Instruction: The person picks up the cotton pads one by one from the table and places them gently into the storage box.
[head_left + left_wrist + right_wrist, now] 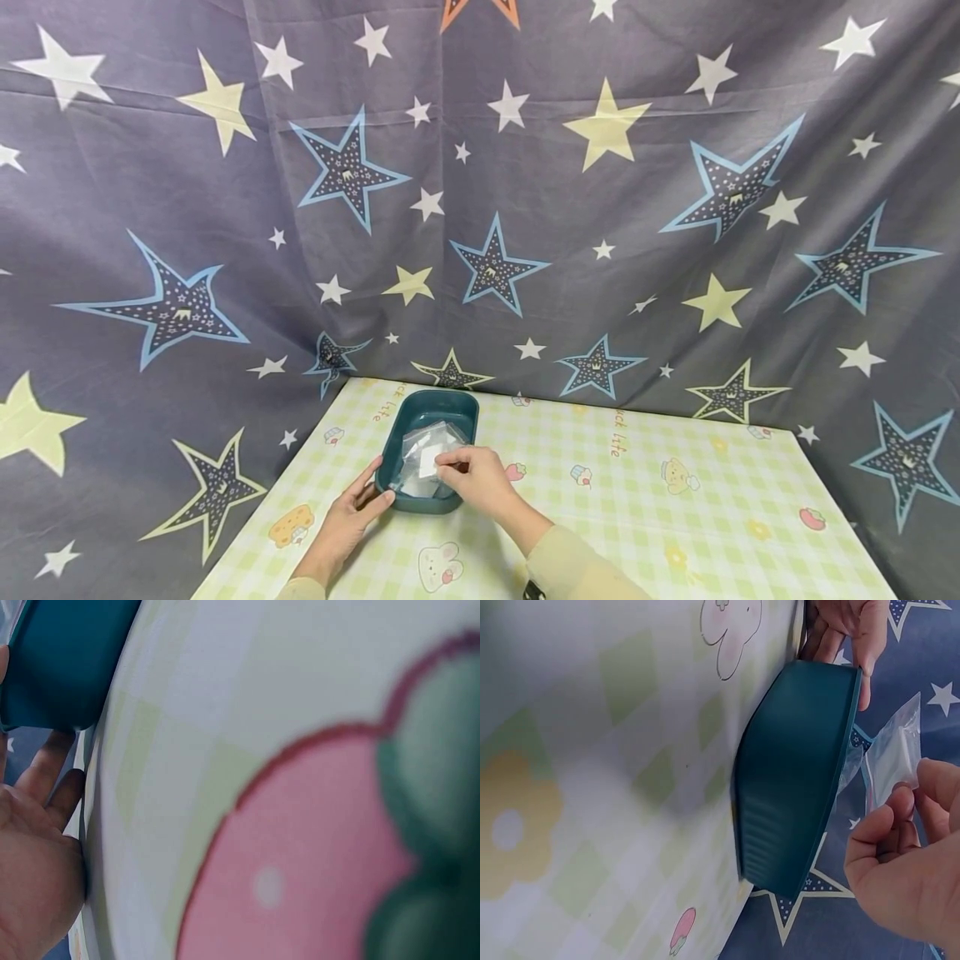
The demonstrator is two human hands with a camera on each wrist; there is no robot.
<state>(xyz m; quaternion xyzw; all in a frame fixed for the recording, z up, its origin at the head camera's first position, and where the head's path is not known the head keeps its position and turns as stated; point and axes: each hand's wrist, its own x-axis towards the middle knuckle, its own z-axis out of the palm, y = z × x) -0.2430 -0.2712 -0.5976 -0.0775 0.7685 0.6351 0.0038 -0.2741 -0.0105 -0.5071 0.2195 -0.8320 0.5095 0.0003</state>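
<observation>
A dark green plastic box (431,504), oblong with rounded corners, stands on the table and has several clear plastic bags (417,483) lying in it. My left hand (348,514) holds its near left corner, thumb at the rim and fingers along the outer wall. Over the box my right hand (480,483) pinches a small clear bag (892,754) with something white and flat inside. In the right wrist view this bag tilts up above the rim, between thumb and fingertips. The left wrist view catches only part of the left hand (41,855) beside the box wall.
A tablecloth (600,517) in pale green check with cartoon prints covers the table. Behind and at the sides hangs a dark grey curtain (480,167) with stars, meeting the table's back edge close behind the box.
</observation>
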